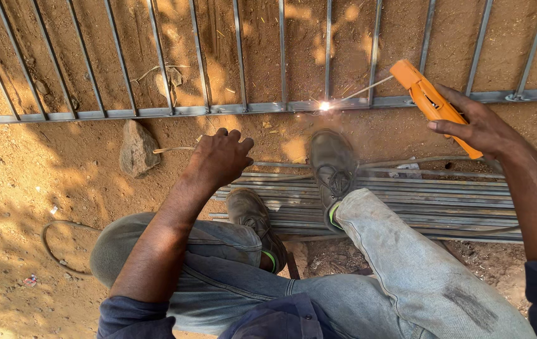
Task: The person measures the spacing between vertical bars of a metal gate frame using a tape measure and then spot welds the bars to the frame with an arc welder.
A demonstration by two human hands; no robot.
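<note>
While sparks show at the weld point, scene as follows:

Right hand: right hand point(479, 125) at 2 o'clock, fingers wrapped tight round the orange plastic electrode holder point(433, 103); firm full grasp.

Electrode holder: tilted, head up toward 11 o'clock, handle running down under the palm; thin welding rod point(364, 88) sticks out of the head toward 8 o'clock.

Rod tip: meets the bright white spark point(324, 106) on the grey metal bottom rail point(155, 112) of the barred steel grille point(281, 50).

Grille: lies flat on the dirt across the top from 9 to 3 o'clock, vertical bars running up to 12.

Left hand: left hand point(220, 157) at centre, curled into a loose fist, knuckles up; cannot tell if anything is in it, a thin pale rod piece point(171, 149) shows just beside it at 9 o'clock.

Feet: worn grey right shoe point(332, 164) just below the spark, toe near the rail; second grey shoe point(253, 216) tucked under the bent knee.

Stock: bundle of grey steel bars point(444, 201) lying flat under the right shoe, running out to 3 o'clock.

Ground: brown rock point(138, 149) at 9 o'clock of the left hand, near the rail; thin cable loop point(52, 245) at 8 o'clock on reddish dirt point(17, 188).

Clothing: faded blue jeans point(406, 270), dark blue sleeves.
</note>
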